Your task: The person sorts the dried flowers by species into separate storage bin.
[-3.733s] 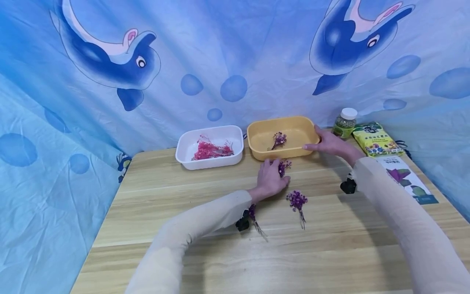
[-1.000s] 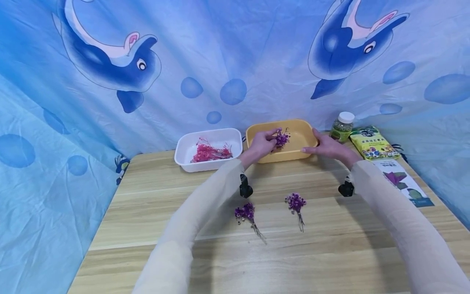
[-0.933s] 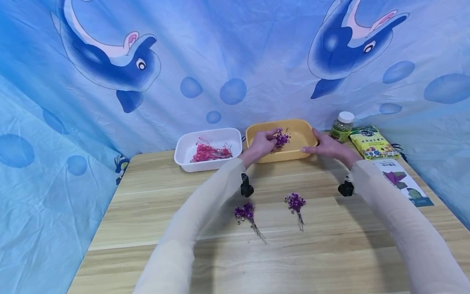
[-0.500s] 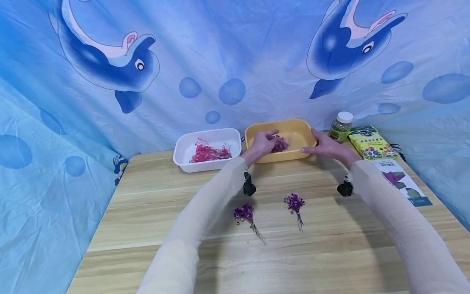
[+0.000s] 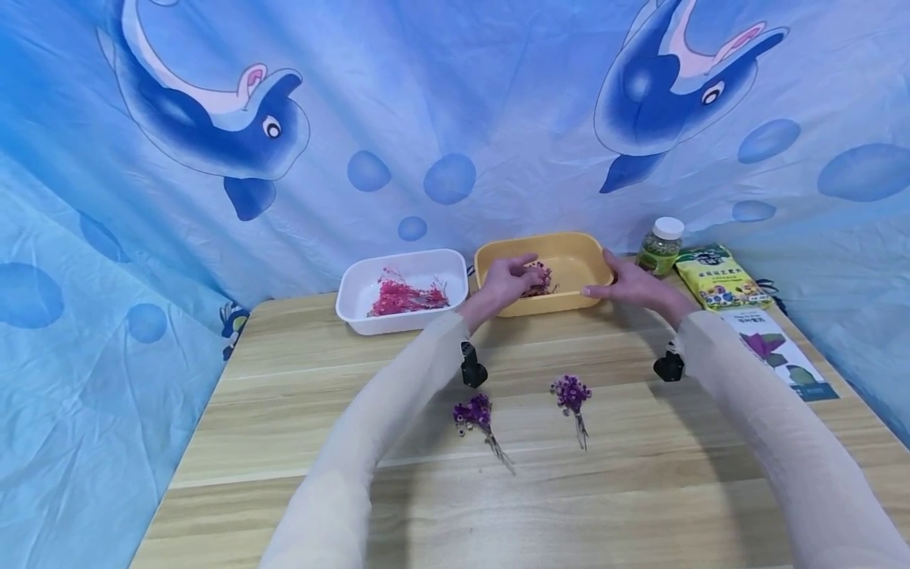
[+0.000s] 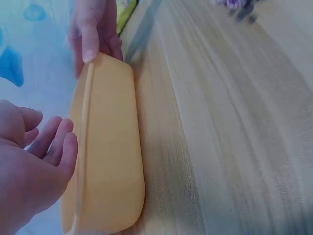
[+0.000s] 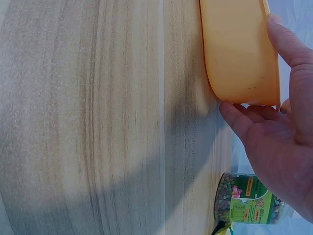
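Note:
My left hand [image 5: 507,284] is over the left part of the yellow plastic tray [image 5: 569,301], beside purple dried flowers [image 5: 543,278] lying inside it. In the left wrist view its fingers are loosely bent above the tray rim, with nothing seen between them. My right hand [image 5: 635,286] grips the tray's right end. The right wrist view shows its thumb on the rim and its fingers against the outer wall [image 7: 239,54]. Two more purple dried-flower bunches, one on the left [image 5: 478,413] and one on the right [image 5: 571,395], lie on the wooden table [image 5: 569,506].
A white tray [image 5: 405,322] with pink dried flowers [image 5: 405,296] stands left of the yellow one. To the right are a white-lidded jar [image 5: 661,246], a yellow packet [image 5: 721,276] and a white packet [image 5: 782,348]. A blue dolphin-print curtain [image 5: 455,95] hangs behind.
The left hand picked up a purple bunch from the table before the trays and carried it into the yellow tray. Its fingers then loosened from the flowers. The right hand stayed on the tray.

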A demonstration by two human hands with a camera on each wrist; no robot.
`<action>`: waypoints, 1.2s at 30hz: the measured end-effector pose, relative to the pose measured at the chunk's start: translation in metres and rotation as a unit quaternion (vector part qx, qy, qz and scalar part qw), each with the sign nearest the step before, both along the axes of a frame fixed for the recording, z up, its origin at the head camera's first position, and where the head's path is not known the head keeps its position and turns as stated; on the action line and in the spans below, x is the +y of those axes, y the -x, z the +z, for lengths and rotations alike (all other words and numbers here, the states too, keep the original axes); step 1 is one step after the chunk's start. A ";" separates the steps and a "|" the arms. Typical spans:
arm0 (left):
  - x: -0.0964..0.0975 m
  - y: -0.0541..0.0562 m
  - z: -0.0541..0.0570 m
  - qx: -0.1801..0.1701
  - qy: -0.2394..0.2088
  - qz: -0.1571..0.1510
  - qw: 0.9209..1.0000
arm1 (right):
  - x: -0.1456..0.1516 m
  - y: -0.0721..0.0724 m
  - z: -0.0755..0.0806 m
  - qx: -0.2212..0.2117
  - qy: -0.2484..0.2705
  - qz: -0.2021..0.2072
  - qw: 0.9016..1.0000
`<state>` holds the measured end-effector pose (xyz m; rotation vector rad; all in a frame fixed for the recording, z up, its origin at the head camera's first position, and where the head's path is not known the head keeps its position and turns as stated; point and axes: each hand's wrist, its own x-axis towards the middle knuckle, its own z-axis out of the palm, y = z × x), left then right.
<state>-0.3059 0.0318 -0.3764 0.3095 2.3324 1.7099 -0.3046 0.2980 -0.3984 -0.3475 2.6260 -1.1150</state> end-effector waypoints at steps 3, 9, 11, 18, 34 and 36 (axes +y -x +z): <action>-0.009 -0.009 0.002 0.001 -0.016 -0.013 1.000 | -0.001 -0.001 0.000 0.000 0.001 0.000 1.000; -0.032 -0.047 0.004 0.017 -0.030 -0.031 0.999 | -0.001 -0.004 -0.004 0.003 -0.004 0.003 1.000; -0.040 -0.066 0.001 0.024 -0.018 -0.017 0.999 | -0.001 -0.005 -0.005 0.001 -0.010 0.003 1.000; -0.062 -0.134 -0.018 0.058 0.030 0.021 0.998 | 0.002 -0.003 -0.003 0.003 -0.025 -0.002 1.000; -0.080 -0.221 -0.066 0.256 0.176 0.124 0.942 | 0.000 -0.002 0.002 0.000 -0.038 -0.004 0.999; -0.078 -0.222 -0.069 0.253 0.200 0.132 0.937 | 0.001 -0.002 0.001 0.000 -0.037 -0.002 0.999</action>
